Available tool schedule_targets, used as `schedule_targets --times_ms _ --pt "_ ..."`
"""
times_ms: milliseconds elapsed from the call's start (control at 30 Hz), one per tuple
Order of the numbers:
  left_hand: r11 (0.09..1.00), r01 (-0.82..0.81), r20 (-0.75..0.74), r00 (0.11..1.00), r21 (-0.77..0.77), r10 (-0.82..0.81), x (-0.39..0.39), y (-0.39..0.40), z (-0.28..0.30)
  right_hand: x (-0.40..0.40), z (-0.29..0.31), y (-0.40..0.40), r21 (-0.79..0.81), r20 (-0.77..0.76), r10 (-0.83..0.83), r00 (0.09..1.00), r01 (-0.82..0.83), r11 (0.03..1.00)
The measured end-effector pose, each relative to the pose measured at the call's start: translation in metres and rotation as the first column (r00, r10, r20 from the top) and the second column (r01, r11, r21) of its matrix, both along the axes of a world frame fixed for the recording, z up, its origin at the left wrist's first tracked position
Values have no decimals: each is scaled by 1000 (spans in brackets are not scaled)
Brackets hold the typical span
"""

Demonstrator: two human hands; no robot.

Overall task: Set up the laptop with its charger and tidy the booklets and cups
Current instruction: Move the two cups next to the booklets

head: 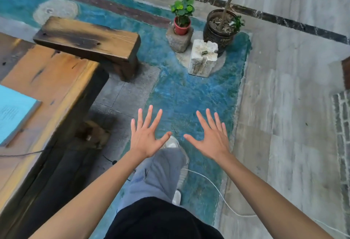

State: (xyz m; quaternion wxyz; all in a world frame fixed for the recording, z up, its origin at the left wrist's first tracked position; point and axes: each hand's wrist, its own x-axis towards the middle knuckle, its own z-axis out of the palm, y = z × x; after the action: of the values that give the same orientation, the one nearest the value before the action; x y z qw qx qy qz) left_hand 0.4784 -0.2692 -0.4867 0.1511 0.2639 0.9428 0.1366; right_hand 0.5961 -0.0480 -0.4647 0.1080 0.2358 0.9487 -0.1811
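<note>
My left hand and my right hand are stretched out in front of me over the floor, palms down with fingers spread, holding nothing. A light blue booklet lies on the wooden table at the far left, partly cut off by the frame edge. A thin dark cable runs across the table's near part. A white cable trails over the floor by my feet. No laptop and no cups are in view.
A dark wooden bench stands beyond the table. A red-potted plant on a stone block, a large dark pot with a small tree, and a white stone stand ahead on the blue floor. Grey tiles lie to the right.
</note>
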Motion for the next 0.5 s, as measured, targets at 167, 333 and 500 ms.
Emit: schedule_targets --times_ms 167,333,500 --pt "994 -110 34 993 -19 111 -65 15 -16 -95 -14 19 -9 0 137 991 -137 990" --pt "966 -259 70 963 -14 260 -145 34 -18 -200 -8 40 3 13 256 966 -256 967" --pt "930 -367 60 929 12 366 -217 37 -4 -304 2 41 6 -5 382 924 -382 924"
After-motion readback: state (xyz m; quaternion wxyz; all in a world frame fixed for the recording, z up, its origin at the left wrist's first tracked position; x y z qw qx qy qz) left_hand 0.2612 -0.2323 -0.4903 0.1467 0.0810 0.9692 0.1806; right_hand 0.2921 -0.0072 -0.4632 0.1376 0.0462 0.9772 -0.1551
